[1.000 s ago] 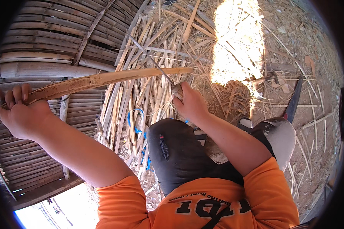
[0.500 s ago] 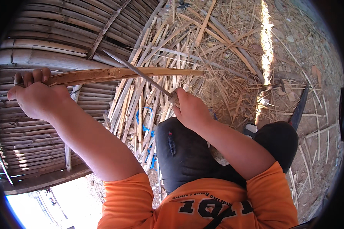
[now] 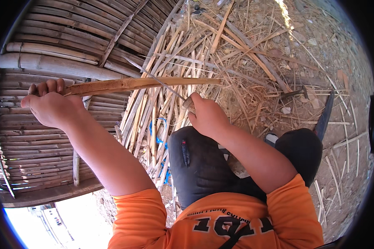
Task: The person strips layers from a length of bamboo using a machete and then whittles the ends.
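Note:
My left hand (image 3: 56, 106) is closed round the left end of a long split bamboo strip (image 3: 129, 84), which runs level to the right over a heap of slats. In my right hand (image 3: 207, 116) is the wooden handle of a long-bladed knife (image 3: 164, 85). Its thin blade slants up to the left and crosses the strip near its middle. Whether the edge touches the strip or only passes over it, I cannot tell. My right fingers wrap the handle and hide part of it.
A bamboo-slat wall (image 3: 83, 37) stands on the left. Cut slats (image 3: 147, 112) lie piled beside it, with blue twine (image 3: 158, 139) among them. At right on the littered ground lie a hammer-like tool (image 3: 294, 93) and a dark saw-like blade (image 3: 325, 114).
My left hand has shifted a little to the right with the bamboo strip. The knife's blade has turned and its tip now sits farther right and slightly lower.

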{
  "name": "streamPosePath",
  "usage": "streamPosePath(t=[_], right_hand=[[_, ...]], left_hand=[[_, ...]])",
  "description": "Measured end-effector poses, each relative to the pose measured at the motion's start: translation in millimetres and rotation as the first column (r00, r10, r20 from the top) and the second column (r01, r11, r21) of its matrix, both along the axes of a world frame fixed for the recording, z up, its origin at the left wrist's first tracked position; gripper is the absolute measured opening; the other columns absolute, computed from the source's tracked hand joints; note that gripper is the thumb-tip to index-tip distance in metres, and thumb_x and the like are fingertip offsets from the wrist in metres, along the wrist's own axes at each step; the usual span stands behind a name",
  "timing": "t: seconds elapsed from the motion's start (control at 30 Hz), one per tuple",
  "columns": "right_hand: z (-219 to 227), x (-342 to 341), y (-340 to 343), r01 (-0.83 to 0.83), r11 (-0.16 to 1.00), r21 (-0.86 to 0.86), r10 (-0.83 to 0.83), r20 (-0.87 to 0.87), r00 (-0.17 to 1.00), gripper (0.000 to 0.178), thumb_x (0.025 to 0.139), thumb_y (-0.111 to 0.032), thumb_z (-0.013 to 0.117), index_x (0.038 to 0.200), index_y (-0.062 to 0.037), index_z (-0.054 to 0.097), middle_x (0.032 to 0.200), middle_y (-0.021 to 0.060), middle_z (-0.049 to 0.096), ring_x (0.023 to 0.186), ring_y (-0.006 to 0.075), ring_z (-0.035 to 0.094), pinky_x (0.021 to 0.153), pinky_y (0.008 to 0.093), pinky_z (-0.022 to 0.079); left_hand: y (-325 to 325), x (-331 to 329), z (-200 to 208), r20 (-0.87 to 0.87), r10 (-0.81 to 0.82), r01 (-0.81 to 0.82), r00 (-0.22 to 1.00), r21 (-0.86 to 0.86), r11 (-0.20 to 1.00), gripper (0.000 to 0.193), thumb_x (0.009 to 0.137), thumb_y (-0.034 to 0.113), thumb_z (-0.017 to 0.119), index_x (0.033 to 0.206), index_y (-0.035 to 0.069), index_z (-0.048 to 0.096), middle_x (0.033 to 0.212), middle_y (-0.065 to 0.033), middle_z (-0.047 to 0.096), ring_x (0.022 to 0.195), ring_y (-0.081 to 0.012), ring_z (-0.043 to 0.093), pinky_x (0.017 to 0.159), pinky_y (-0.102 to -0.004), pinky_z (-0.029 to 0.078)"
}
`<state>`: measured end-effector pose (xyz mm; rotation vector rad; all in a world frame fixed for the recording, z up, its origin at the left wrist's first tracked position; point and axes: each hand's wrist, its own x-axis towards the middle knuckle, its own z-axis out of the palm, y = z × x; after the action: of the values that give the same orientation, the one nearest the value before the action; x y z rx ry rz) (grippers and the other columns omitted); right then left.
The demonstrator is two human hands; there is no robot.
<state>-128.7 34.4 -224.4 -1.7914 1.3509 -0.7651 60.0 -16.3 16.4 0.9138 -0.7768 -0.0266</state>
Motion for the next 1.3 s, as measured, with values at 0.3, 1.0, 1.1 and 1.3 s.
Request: streamPosePath(t=[0.3,1.0,1.1,1.3], right_hand=[[-25,-3,-1,0.048,0.990,0.129,-0.036,-0.096,0.995,0.038,0.084,-0.012,0.067,0.115,-0.0010,0.049,0.088,0.0237,0.068,0.085,0.0442,0.067,0.075,0.0541,0.054],[-142,-42,-5,0.231,0.944,0.236,-0.192,-0.175,0.966,0.040,0.085,-0.011,0.064,0.120,0.0012,0.050,0.097,0.0259,0.068,0.093,0.0427,0.068,0.080,0.0523,0.054],[-97,-25,-4,0.208,0.966,0.151,-0.201,-0.060,0.978,0.038,0.085,-0.014,0.067,0.115,0.0003,0.049,0.094,0.0251,0.068,0.090,0.0427,0.068,0.079,0.0524,0.054],[-98,-8,-1,0.084,0.995,0.055,-0.082,-0.026,0.996,0.035,0.085,-0.014,0.067,0.113,-0.0015,0.049,0.097,0.0256,0.067,0.089,0.0437,0.067,0.078,0.0525,0.054]], left_hand=[[8,-23,2,0.101,0.002,-0.003,0.995,0.005,1.000,0.050,0.111,0.043,0.020,0.104,0.003,0.048,0.076,-0.0015,0.039,0.059,-0.0119,0.033,0.050,-0.0288,0.033],[9,-45,3,0.129,0.000,0.003,0.992,-0.021,1.000,0.050,0.111,0.043,0.021,0.098,0.001,0.046,0.074,-0.0016,0.037,0.059,-0.0144,0.031,0.051,-0.0303,0.031],[9,-39,3,0.134,0.019,-0.015,0.991,-0.033,0.999,0.051,0.111,0.043,0.022,0.097,0.001,0.047,0.073,-0.0020,0.038,0.058,-0.0144,0.033,0.052,-0.0301,0.034],[1,-28,0,0.101,0.069,-0.066,0.992,-0.036,0.997,0.045,0.111,0.038,0.026,0.094,0.001,0.046,0.073,-0.0024,0.039,0.058,-0.0143,0.033,0.051,-0.0296,0.037]])
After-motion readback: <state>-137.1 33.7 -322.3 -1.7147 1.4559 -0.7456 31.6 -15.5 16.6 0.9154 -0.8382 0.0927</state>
